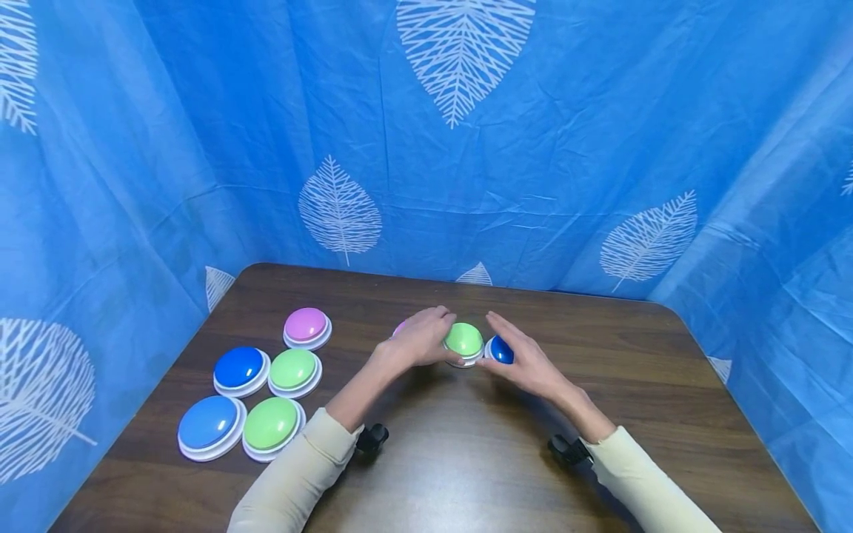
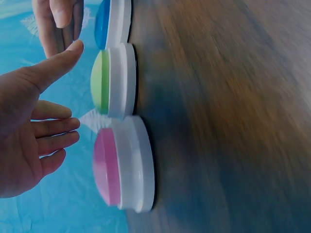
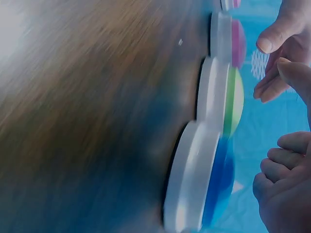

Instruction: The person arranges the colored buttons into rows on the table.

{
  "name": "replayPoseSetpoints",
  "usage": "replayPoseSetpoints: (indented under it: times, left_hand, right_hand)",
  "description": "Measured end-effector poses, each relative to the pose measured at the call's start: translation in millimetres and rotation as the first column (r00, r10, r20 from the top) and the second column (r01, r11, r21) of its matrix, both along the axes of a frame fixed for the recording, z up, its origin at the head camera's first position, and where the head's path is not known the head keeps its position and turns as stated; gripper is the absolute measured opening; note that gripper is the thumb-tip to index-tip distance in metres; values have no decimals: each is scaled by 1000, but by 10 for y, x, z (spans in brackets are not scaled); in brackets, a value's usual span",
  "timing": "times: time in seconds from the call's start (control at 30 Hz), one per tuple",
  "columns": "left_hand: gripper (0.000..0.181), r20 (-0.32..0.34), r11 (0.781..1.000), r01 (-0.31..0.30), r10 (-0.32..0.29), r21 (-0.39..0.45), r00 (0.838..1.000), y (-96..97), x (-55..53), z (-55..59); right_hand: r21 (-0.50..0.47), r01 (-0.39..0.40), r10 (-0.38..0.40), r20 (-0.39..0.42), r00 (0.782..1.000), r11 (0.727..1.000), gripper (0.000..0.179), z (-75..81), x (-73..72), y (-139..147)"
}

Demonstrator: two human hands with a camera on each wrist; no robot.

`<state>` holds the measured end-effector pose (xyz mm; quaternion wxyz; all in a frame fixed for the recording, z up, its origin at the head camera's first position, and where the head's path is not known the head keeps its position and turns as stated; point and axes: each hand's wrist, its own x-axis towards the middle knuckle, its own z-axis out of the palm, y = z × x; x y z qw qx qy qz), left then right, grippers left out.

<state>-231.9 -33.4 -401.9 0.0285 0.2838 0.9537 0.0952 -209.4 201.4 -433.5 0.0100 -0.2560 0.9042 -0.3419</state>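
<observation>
In the head view, a row of round push buttons with white bases stands near the table's far side: a mostly hidden pink button, a green button and a dark blue button. My left hand hovers over the pink button, fingers extended and thumb out toward the green one. My right hand is above the blue button, partly covering it, thumb and fingers spread apart. Both wrist views show the hands raised off the domes, holding nothing.
To the left on the brown wooden table are more buttons: a pink button, a dark blue button, a lighter blue button, and two green buttons, one nearer. A blue leaf-patterned curtain hangs behind the table.
</observation>
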Motion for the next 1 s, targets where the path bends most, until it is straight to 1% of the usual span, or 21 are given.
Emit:
replayPoseSetpoints:
  times: [0.23,0.43,0.53,0.7,0.77,0.93,1.0]
  left_hand:
    - [84,-12,999,-14,15,40,1000,-261,146,2]
    - [84,-23,997,-38,40,67,999,-463,303,76]
    - [83,-40,996,-48,51,71,998,-563,382,83]
    - [83,-28,993,-107,109,50,994,-752,520,77]
    - [82,-21,991,-131,132,40,991,-834,576,78]
    - [82,-10,983,-181,181,40,983,-1076,730,68]
    - [83,-8,978,-204,205,42,979,-1178,797,60]
  right_hand:
    - [-4,-88,88,-48,995,996,84,40,11,-246]
    - [-7,-143,142,-36,989,990,85,56,52,-451]
    - [-16,-173,172,-23,985,985,85,53,82,-560]
    - [15,-241,241,-23,970,970,86,24,127,-754]
    - [36,-255,256,-30,966,966,85,9,144,-831]
    - [55,-297,299,-29,954,953,84,-6,181,-1040]
    - [54,-323,325,-24,945,945,83,1,194,-1131]
